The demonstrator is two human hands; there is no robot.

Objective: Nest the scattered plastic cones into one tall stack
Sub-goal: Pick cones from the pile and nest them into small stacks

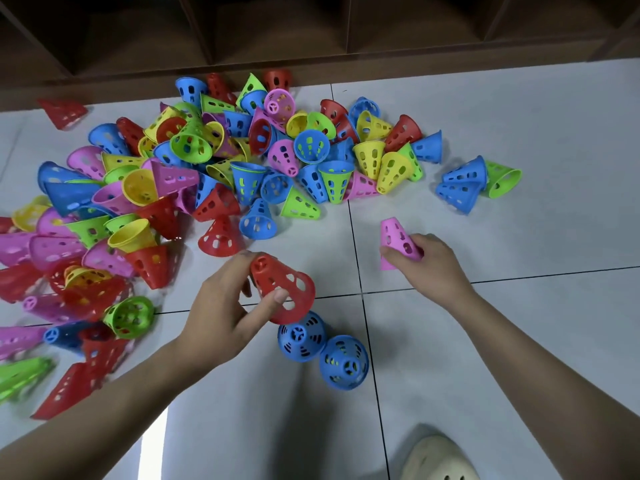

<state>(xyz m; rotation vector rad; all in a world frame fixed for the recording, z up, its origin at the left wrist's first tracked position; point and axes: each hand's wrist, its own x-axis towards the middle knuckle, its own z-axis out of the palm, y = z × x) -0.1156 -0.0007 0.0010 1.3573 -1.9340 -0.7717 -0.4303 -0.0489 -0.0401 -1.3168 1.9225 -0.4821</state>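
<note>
Barely begun: the left hand [221, 306] holds a red cone [282, 289], fingers clamped round it, above two blue cones [322, 348] on the floor [519, 116]; the right hand [429, 268] grips a pink cone [398, 242]; the pile [207, 161] lies scattered beyond.

Looking like an indoor room, perhaps a home or playroom: pale grey floor tiles [519, 140] with dark grout lines, dark brown wooden cubby shelving [311, 32] along the far edge, a cream perforated slipper [440, 459] showing below.
</note>
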